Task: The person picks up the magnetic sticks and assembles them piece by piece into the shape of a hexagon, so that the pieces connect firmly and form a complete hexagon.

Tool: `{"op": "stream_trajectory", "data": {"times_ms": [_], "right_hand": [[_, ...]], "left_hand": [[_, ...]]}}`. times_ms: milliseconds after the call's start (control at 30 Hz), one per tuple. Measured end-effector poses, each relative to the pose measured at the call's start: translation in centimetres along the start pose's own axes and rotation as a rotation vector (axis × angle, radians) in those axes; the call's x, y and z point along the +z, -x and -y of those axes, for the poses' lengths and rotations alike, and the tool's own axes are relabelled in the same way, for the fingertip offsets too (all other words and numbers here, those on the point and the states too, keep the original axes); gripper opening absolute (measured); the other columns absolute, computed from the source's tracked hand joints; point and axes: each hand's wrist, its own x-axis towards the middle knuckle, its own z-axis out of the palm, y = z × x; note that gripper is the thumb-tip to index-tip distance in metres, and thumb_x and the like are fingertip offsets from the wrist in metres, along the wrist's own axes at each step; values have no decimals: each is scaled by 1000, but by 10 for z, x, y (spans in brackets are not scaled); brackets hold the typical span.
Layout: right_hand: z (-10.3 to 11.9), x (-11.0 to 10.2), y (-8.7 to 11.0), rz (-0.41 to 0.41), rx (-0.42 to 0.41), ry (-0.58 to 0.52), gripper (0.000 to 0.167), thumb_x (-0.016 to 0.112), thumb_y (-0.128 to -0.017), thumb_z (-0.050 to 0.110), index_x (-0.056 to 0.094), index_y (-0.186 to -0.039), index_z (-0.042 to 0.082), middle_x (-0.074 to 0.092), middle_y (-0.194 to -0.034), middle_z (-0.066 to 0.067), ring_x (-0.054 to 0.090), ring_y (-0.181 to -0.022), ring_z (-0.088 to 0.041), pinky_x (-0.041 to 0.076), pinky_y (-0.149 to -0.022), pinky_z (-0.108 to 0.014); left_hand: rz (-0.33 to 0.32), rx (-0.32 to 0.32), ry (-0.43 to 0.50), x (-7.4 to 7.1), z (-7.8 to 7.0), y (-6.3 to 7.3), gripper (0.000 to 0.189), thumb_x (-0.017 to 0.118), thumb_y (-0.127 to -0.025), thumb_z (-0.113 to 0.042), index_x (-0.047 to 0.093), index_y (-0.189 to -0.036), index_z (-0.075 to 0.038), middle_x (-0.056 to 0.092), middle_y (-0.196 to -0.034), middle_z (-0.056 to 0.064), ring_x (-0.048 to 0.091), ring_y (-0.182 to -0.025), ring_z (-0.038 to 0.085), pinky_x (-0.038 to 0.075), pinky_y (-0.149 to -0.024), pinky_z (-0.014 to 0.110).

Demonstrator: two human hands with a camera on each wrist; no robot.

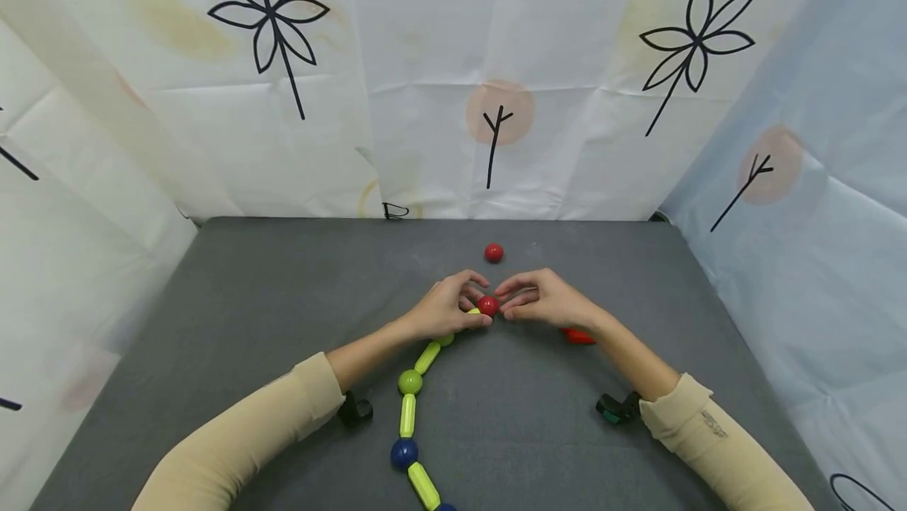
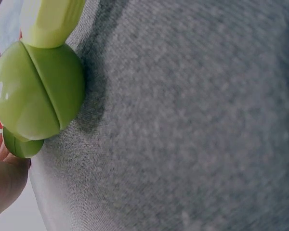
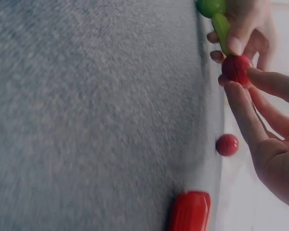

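Observation:
My left hand (image 1: 442, 308) grips the end of a chain of toy balls and rods, its thumb on a yellow-green rod (image 3: 221, 33) beside a red ball (image 1: 488, 305). From the other side, my right hand (image 1: 551, 300) pinches that red ball between thumb and fingertips, as the right wrist view shows. Down from the left hand, the chain curves through a green ball (image 1: 410, 382), a lime rod (image 1: 407, 416) and a blue ball (image 1: 404, 454). Close up in the left wrist view is a green ball (image 2: 38, 91) joined to a rod (image 2: 52, 21).
A loose red ball (image 1: 494, 253) lies beyond the hands on the grey table (image 1: 298, 283). Partly behind the right forearm is a red rod (image 1: 579, 337). Printed white cloth (image 1: 425, 133) encloses the back and sides. Each wrist carries a dark camera (image 1: 618, 409).

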Motion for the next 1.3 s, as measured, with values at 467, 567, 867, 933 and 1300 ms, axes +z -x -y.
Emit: {"op": "stream_trajectory", "data": {"times_ms": [467,567,867,933,1300], "right_hand": [[-26,-57,59,-17,57,145,37,79,-98,7,70,-131,-10,75,-128,-29,77,-111,-27,61,-91,-21],[-35,-63,68,4,73,171,36,80,-97,7,71,-128,-10,76,-124,-27,76,-104,-19,61,-88,-21],[-54,-67,76,-30,5,249,28,78,-99,4,74,-125,-6,79,-115,-19,75,-97,-13,62,-85,-23],[-52,-64,74,-70,-12,275,24,77,-100,6,75,-123,-2,80,-113,-16,76,-94,-14,62,-84,-23],[-11,-27,47,-166,-160,179,22,79,-98,4,78,-120,2,80,-115,-18,81,-101,-41,63,-87,-23]], "left_hand": [[24,9,125,-2,2,0,44,85,-94,-7,71,-135,-5,76,-137,14,74,-126,28,60,-107,38],[48,1,127,-3,0,1,45,85,-94,-7,71,-137,-6,76,-138,13,76,-121,25,61,-106,36],[98,7,172,-4,0,4,47,84,-95,-7,70,-140,-3,73,-141,17,80,-106,19,62,-87,24],[97,16,185,-3,2,4,46,83,-97,-9,70,-140,-1,73,-138,18,80,-103,19,62,-84,24],[66,33,192,-4,5,1,41,82,-98,-12,72,-136,-3,77,-129,19,81,-98,19,66,-86,29]]}}
